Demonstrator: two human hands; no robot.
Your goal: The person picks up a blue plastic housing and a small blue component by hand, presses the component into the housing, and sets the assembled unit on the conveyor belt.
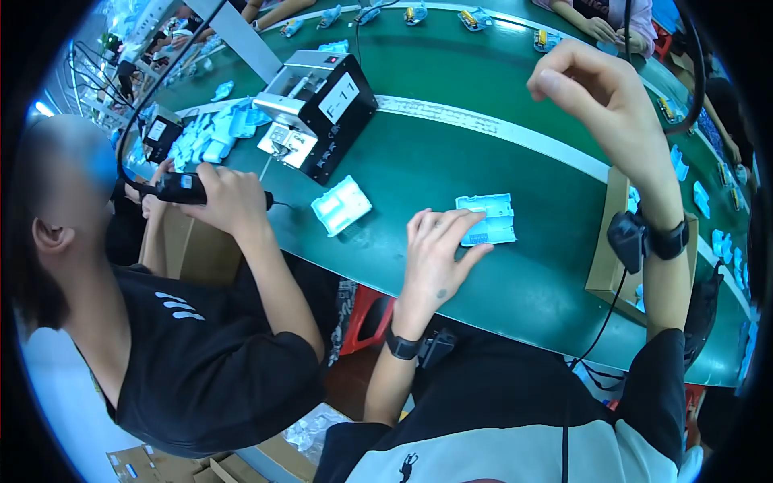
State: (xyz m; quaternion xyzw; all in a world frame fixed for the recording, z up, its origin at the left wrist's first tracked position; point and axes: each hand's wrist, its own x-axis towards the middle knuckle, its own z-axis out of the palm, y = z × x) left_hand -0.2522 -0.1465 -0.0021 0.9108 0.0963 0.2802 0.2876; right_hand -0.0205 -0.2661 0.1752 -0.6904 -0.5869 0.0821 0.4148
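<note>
A light blue plastic housing shell [501, 211] lies on the green bench in front of me, its ribbed inner side showing. My left hand [435, 245] covers its left part, index finger over it and thumb at its lower edge. My right hand [600, 101] is raised at the upper right, away from the shell. Its fingers curl in toward the thumb, and whatever may be between the tips cannot be made out. A second light blue shell [342, 206] sits on the bench to the left, near a co-worker's hand.
A black bench machine [320, 109] stands at the far left. The co-worker beside me holds a black corded screwdriver [183, 189]. Light blue shells are piled [217, 133] beyond. A cardboard box [605, 241] is under my right forearm. A dark cable [697, 72] hangs beside my right wrist.
</note>
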